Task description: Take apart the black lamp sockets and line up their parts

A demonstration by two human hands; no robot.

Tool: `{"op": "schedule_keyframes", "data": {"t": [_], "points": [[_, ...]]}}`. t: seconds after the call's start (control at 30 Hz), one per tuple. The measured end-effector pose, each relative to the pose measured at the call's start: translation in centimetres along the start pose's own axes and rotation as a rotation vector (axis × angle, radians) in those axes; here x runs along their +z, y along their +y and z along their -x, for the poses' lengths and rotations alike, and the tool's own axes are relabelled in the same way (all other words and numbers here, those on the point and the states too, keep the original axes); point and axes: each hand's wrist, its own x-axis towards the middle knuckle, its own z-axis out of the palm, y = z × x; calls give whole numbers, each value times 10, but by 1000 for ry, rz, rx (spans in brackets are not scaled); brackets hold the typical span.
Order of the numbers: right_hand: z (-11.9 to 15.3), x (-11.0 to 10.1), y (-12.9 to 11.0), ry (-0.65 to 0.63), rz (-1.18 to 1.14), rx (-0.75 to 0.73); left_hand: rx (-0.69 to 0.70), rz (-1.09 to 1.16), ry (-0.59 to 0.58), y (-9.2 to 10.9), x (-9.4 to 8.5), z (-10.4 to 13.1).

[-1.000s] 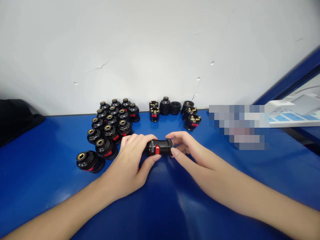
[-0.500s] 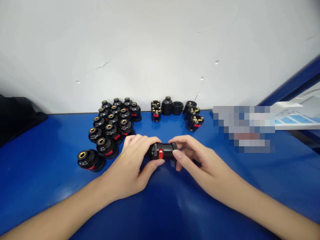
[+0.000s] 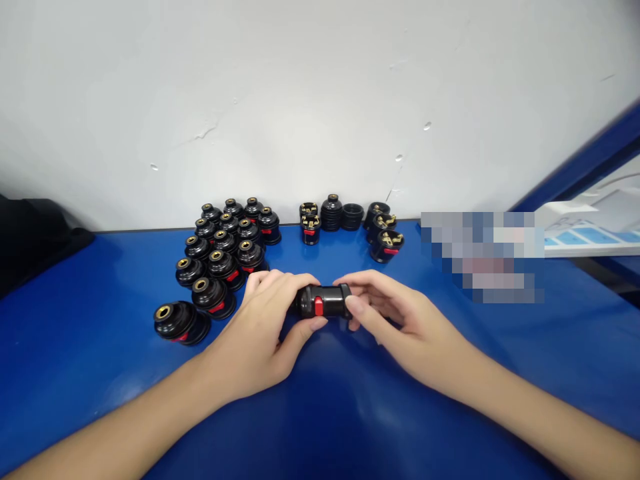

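A black cylindrical socket [image 3: 331,302] with a red switch lies sideways between both hands, above the blue table [image 3: 320,413]. My left hand [image 3: 273,323] is closed round its left end, thumb below the red switch; that end is partly hidden. At the right end, my right hand [image 3: 387,310] grips the rim between thumb and fingers. Several black sockets with brass-ringed tops [image 3: 219,265] stand in rows to the left of the hands.
Near the wall stand open black socket bodies with brass contacts [image 3: 311,229], a ribbed cap [image 3: 331,213] and a black ring [image 3: 353,217]. More open bodies [image 3: 387,245] stand right of these. Dark cloth [image 3: 35,233] lies at far left, a pixelated patch at right.
The fingers of my right hand have shifted slightly round the right end of the socket. The view has moved a little; my left hand keeps its hold.
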Motion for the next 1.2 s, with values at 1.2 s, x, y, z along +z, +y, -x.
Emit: {"op": "schedule_keyframes", "data": {"t": [1.2], "points": [[1, 0, 2, -5, -1, -47, -29, 8, 15, 0, 0, -1]]}}
